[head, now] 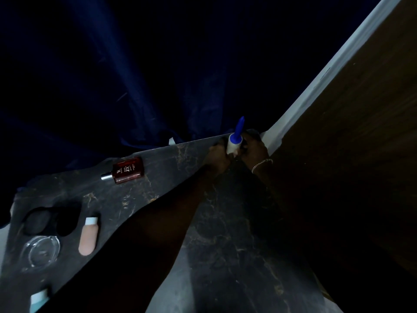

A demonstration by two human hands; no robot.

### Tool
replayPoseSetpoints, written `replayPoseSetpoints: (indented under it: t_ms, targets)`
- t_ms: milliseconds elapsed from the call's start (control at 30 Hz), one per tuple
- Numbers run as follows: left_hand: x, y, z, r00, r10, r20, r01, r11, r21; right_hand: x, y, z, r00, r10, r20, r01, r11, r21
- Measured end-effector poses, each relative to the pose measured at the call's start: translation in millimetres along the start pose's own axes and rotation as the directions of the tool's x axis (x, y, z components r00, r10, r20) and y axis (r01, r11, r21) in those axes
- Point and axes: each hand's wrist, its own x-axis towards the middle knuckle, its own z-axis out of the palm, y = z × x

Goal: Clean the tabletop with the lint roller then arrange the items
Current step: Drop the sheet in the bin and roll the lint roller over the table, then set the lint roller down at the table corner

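Observation:
The lint roller (233, 143), white roll with a blue handle pointing up, stands at the far right corner of the dark marbled tabletop (225, 233). My left hand (220, 158) grips it from the left and my right hand (253, 146), with a chain bracelet on the wrist, grips it from the right. A dark red perfume bottle (126, 170) lies on its side left of the hands. A beige tube with a pale cap (89, 236) lies near the left edge.
A clear glass dish (41, 250) and a black object (50, 220) sit at the left edge. A pale blue item (38, 300) shows at bottom left. A dark blue curtain (135, 75) hangs behind the table; a brown wooden panel (349, 154) with white trim stands on the right.

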Motion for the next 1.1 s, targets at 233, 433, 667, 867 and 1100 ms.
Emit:
replayPoseSetpoints:
  t_ms: [233, 433, 667, 867, 1100]
  targets:
    - [-50, -24, -18, 0.997, 0.05, -0.054, -0.039, 0.981, 0.189, -28, -7, -11, 0.998, 0.044, -0.034, -0.04, 0.993, 0.109]
    - [-117, -67, -31, 0.982, 0.172, -0.082, -0.133, 0.927, 0.351, -96, -21, -3, 0.993, 0.061, -0.103, -0.074, 0.99, -0.124]
    - [-210, -120, -54, 0.965, 0.197, -0.176, -0.086, 0.863, 0.497, -161, -77, 34, 1.0, -0.023, 0.016, 0.024, 0.997, -0.08]
    - [-292, -169, -80, 0.953, 0.166, -0.252, -0.004, 0.843, 0.538, -209, -142, 65, 0.976, -0.198, 0.088, 0.208, 0.97, -0.127]
    - [-376, -227, -109, 0.928, 0.114, -0.355, 0.103, 0.836, 0.538, -262, -215, 107, 0.944, -0.298, 0.14, 0.316, 0.941, -0.122]
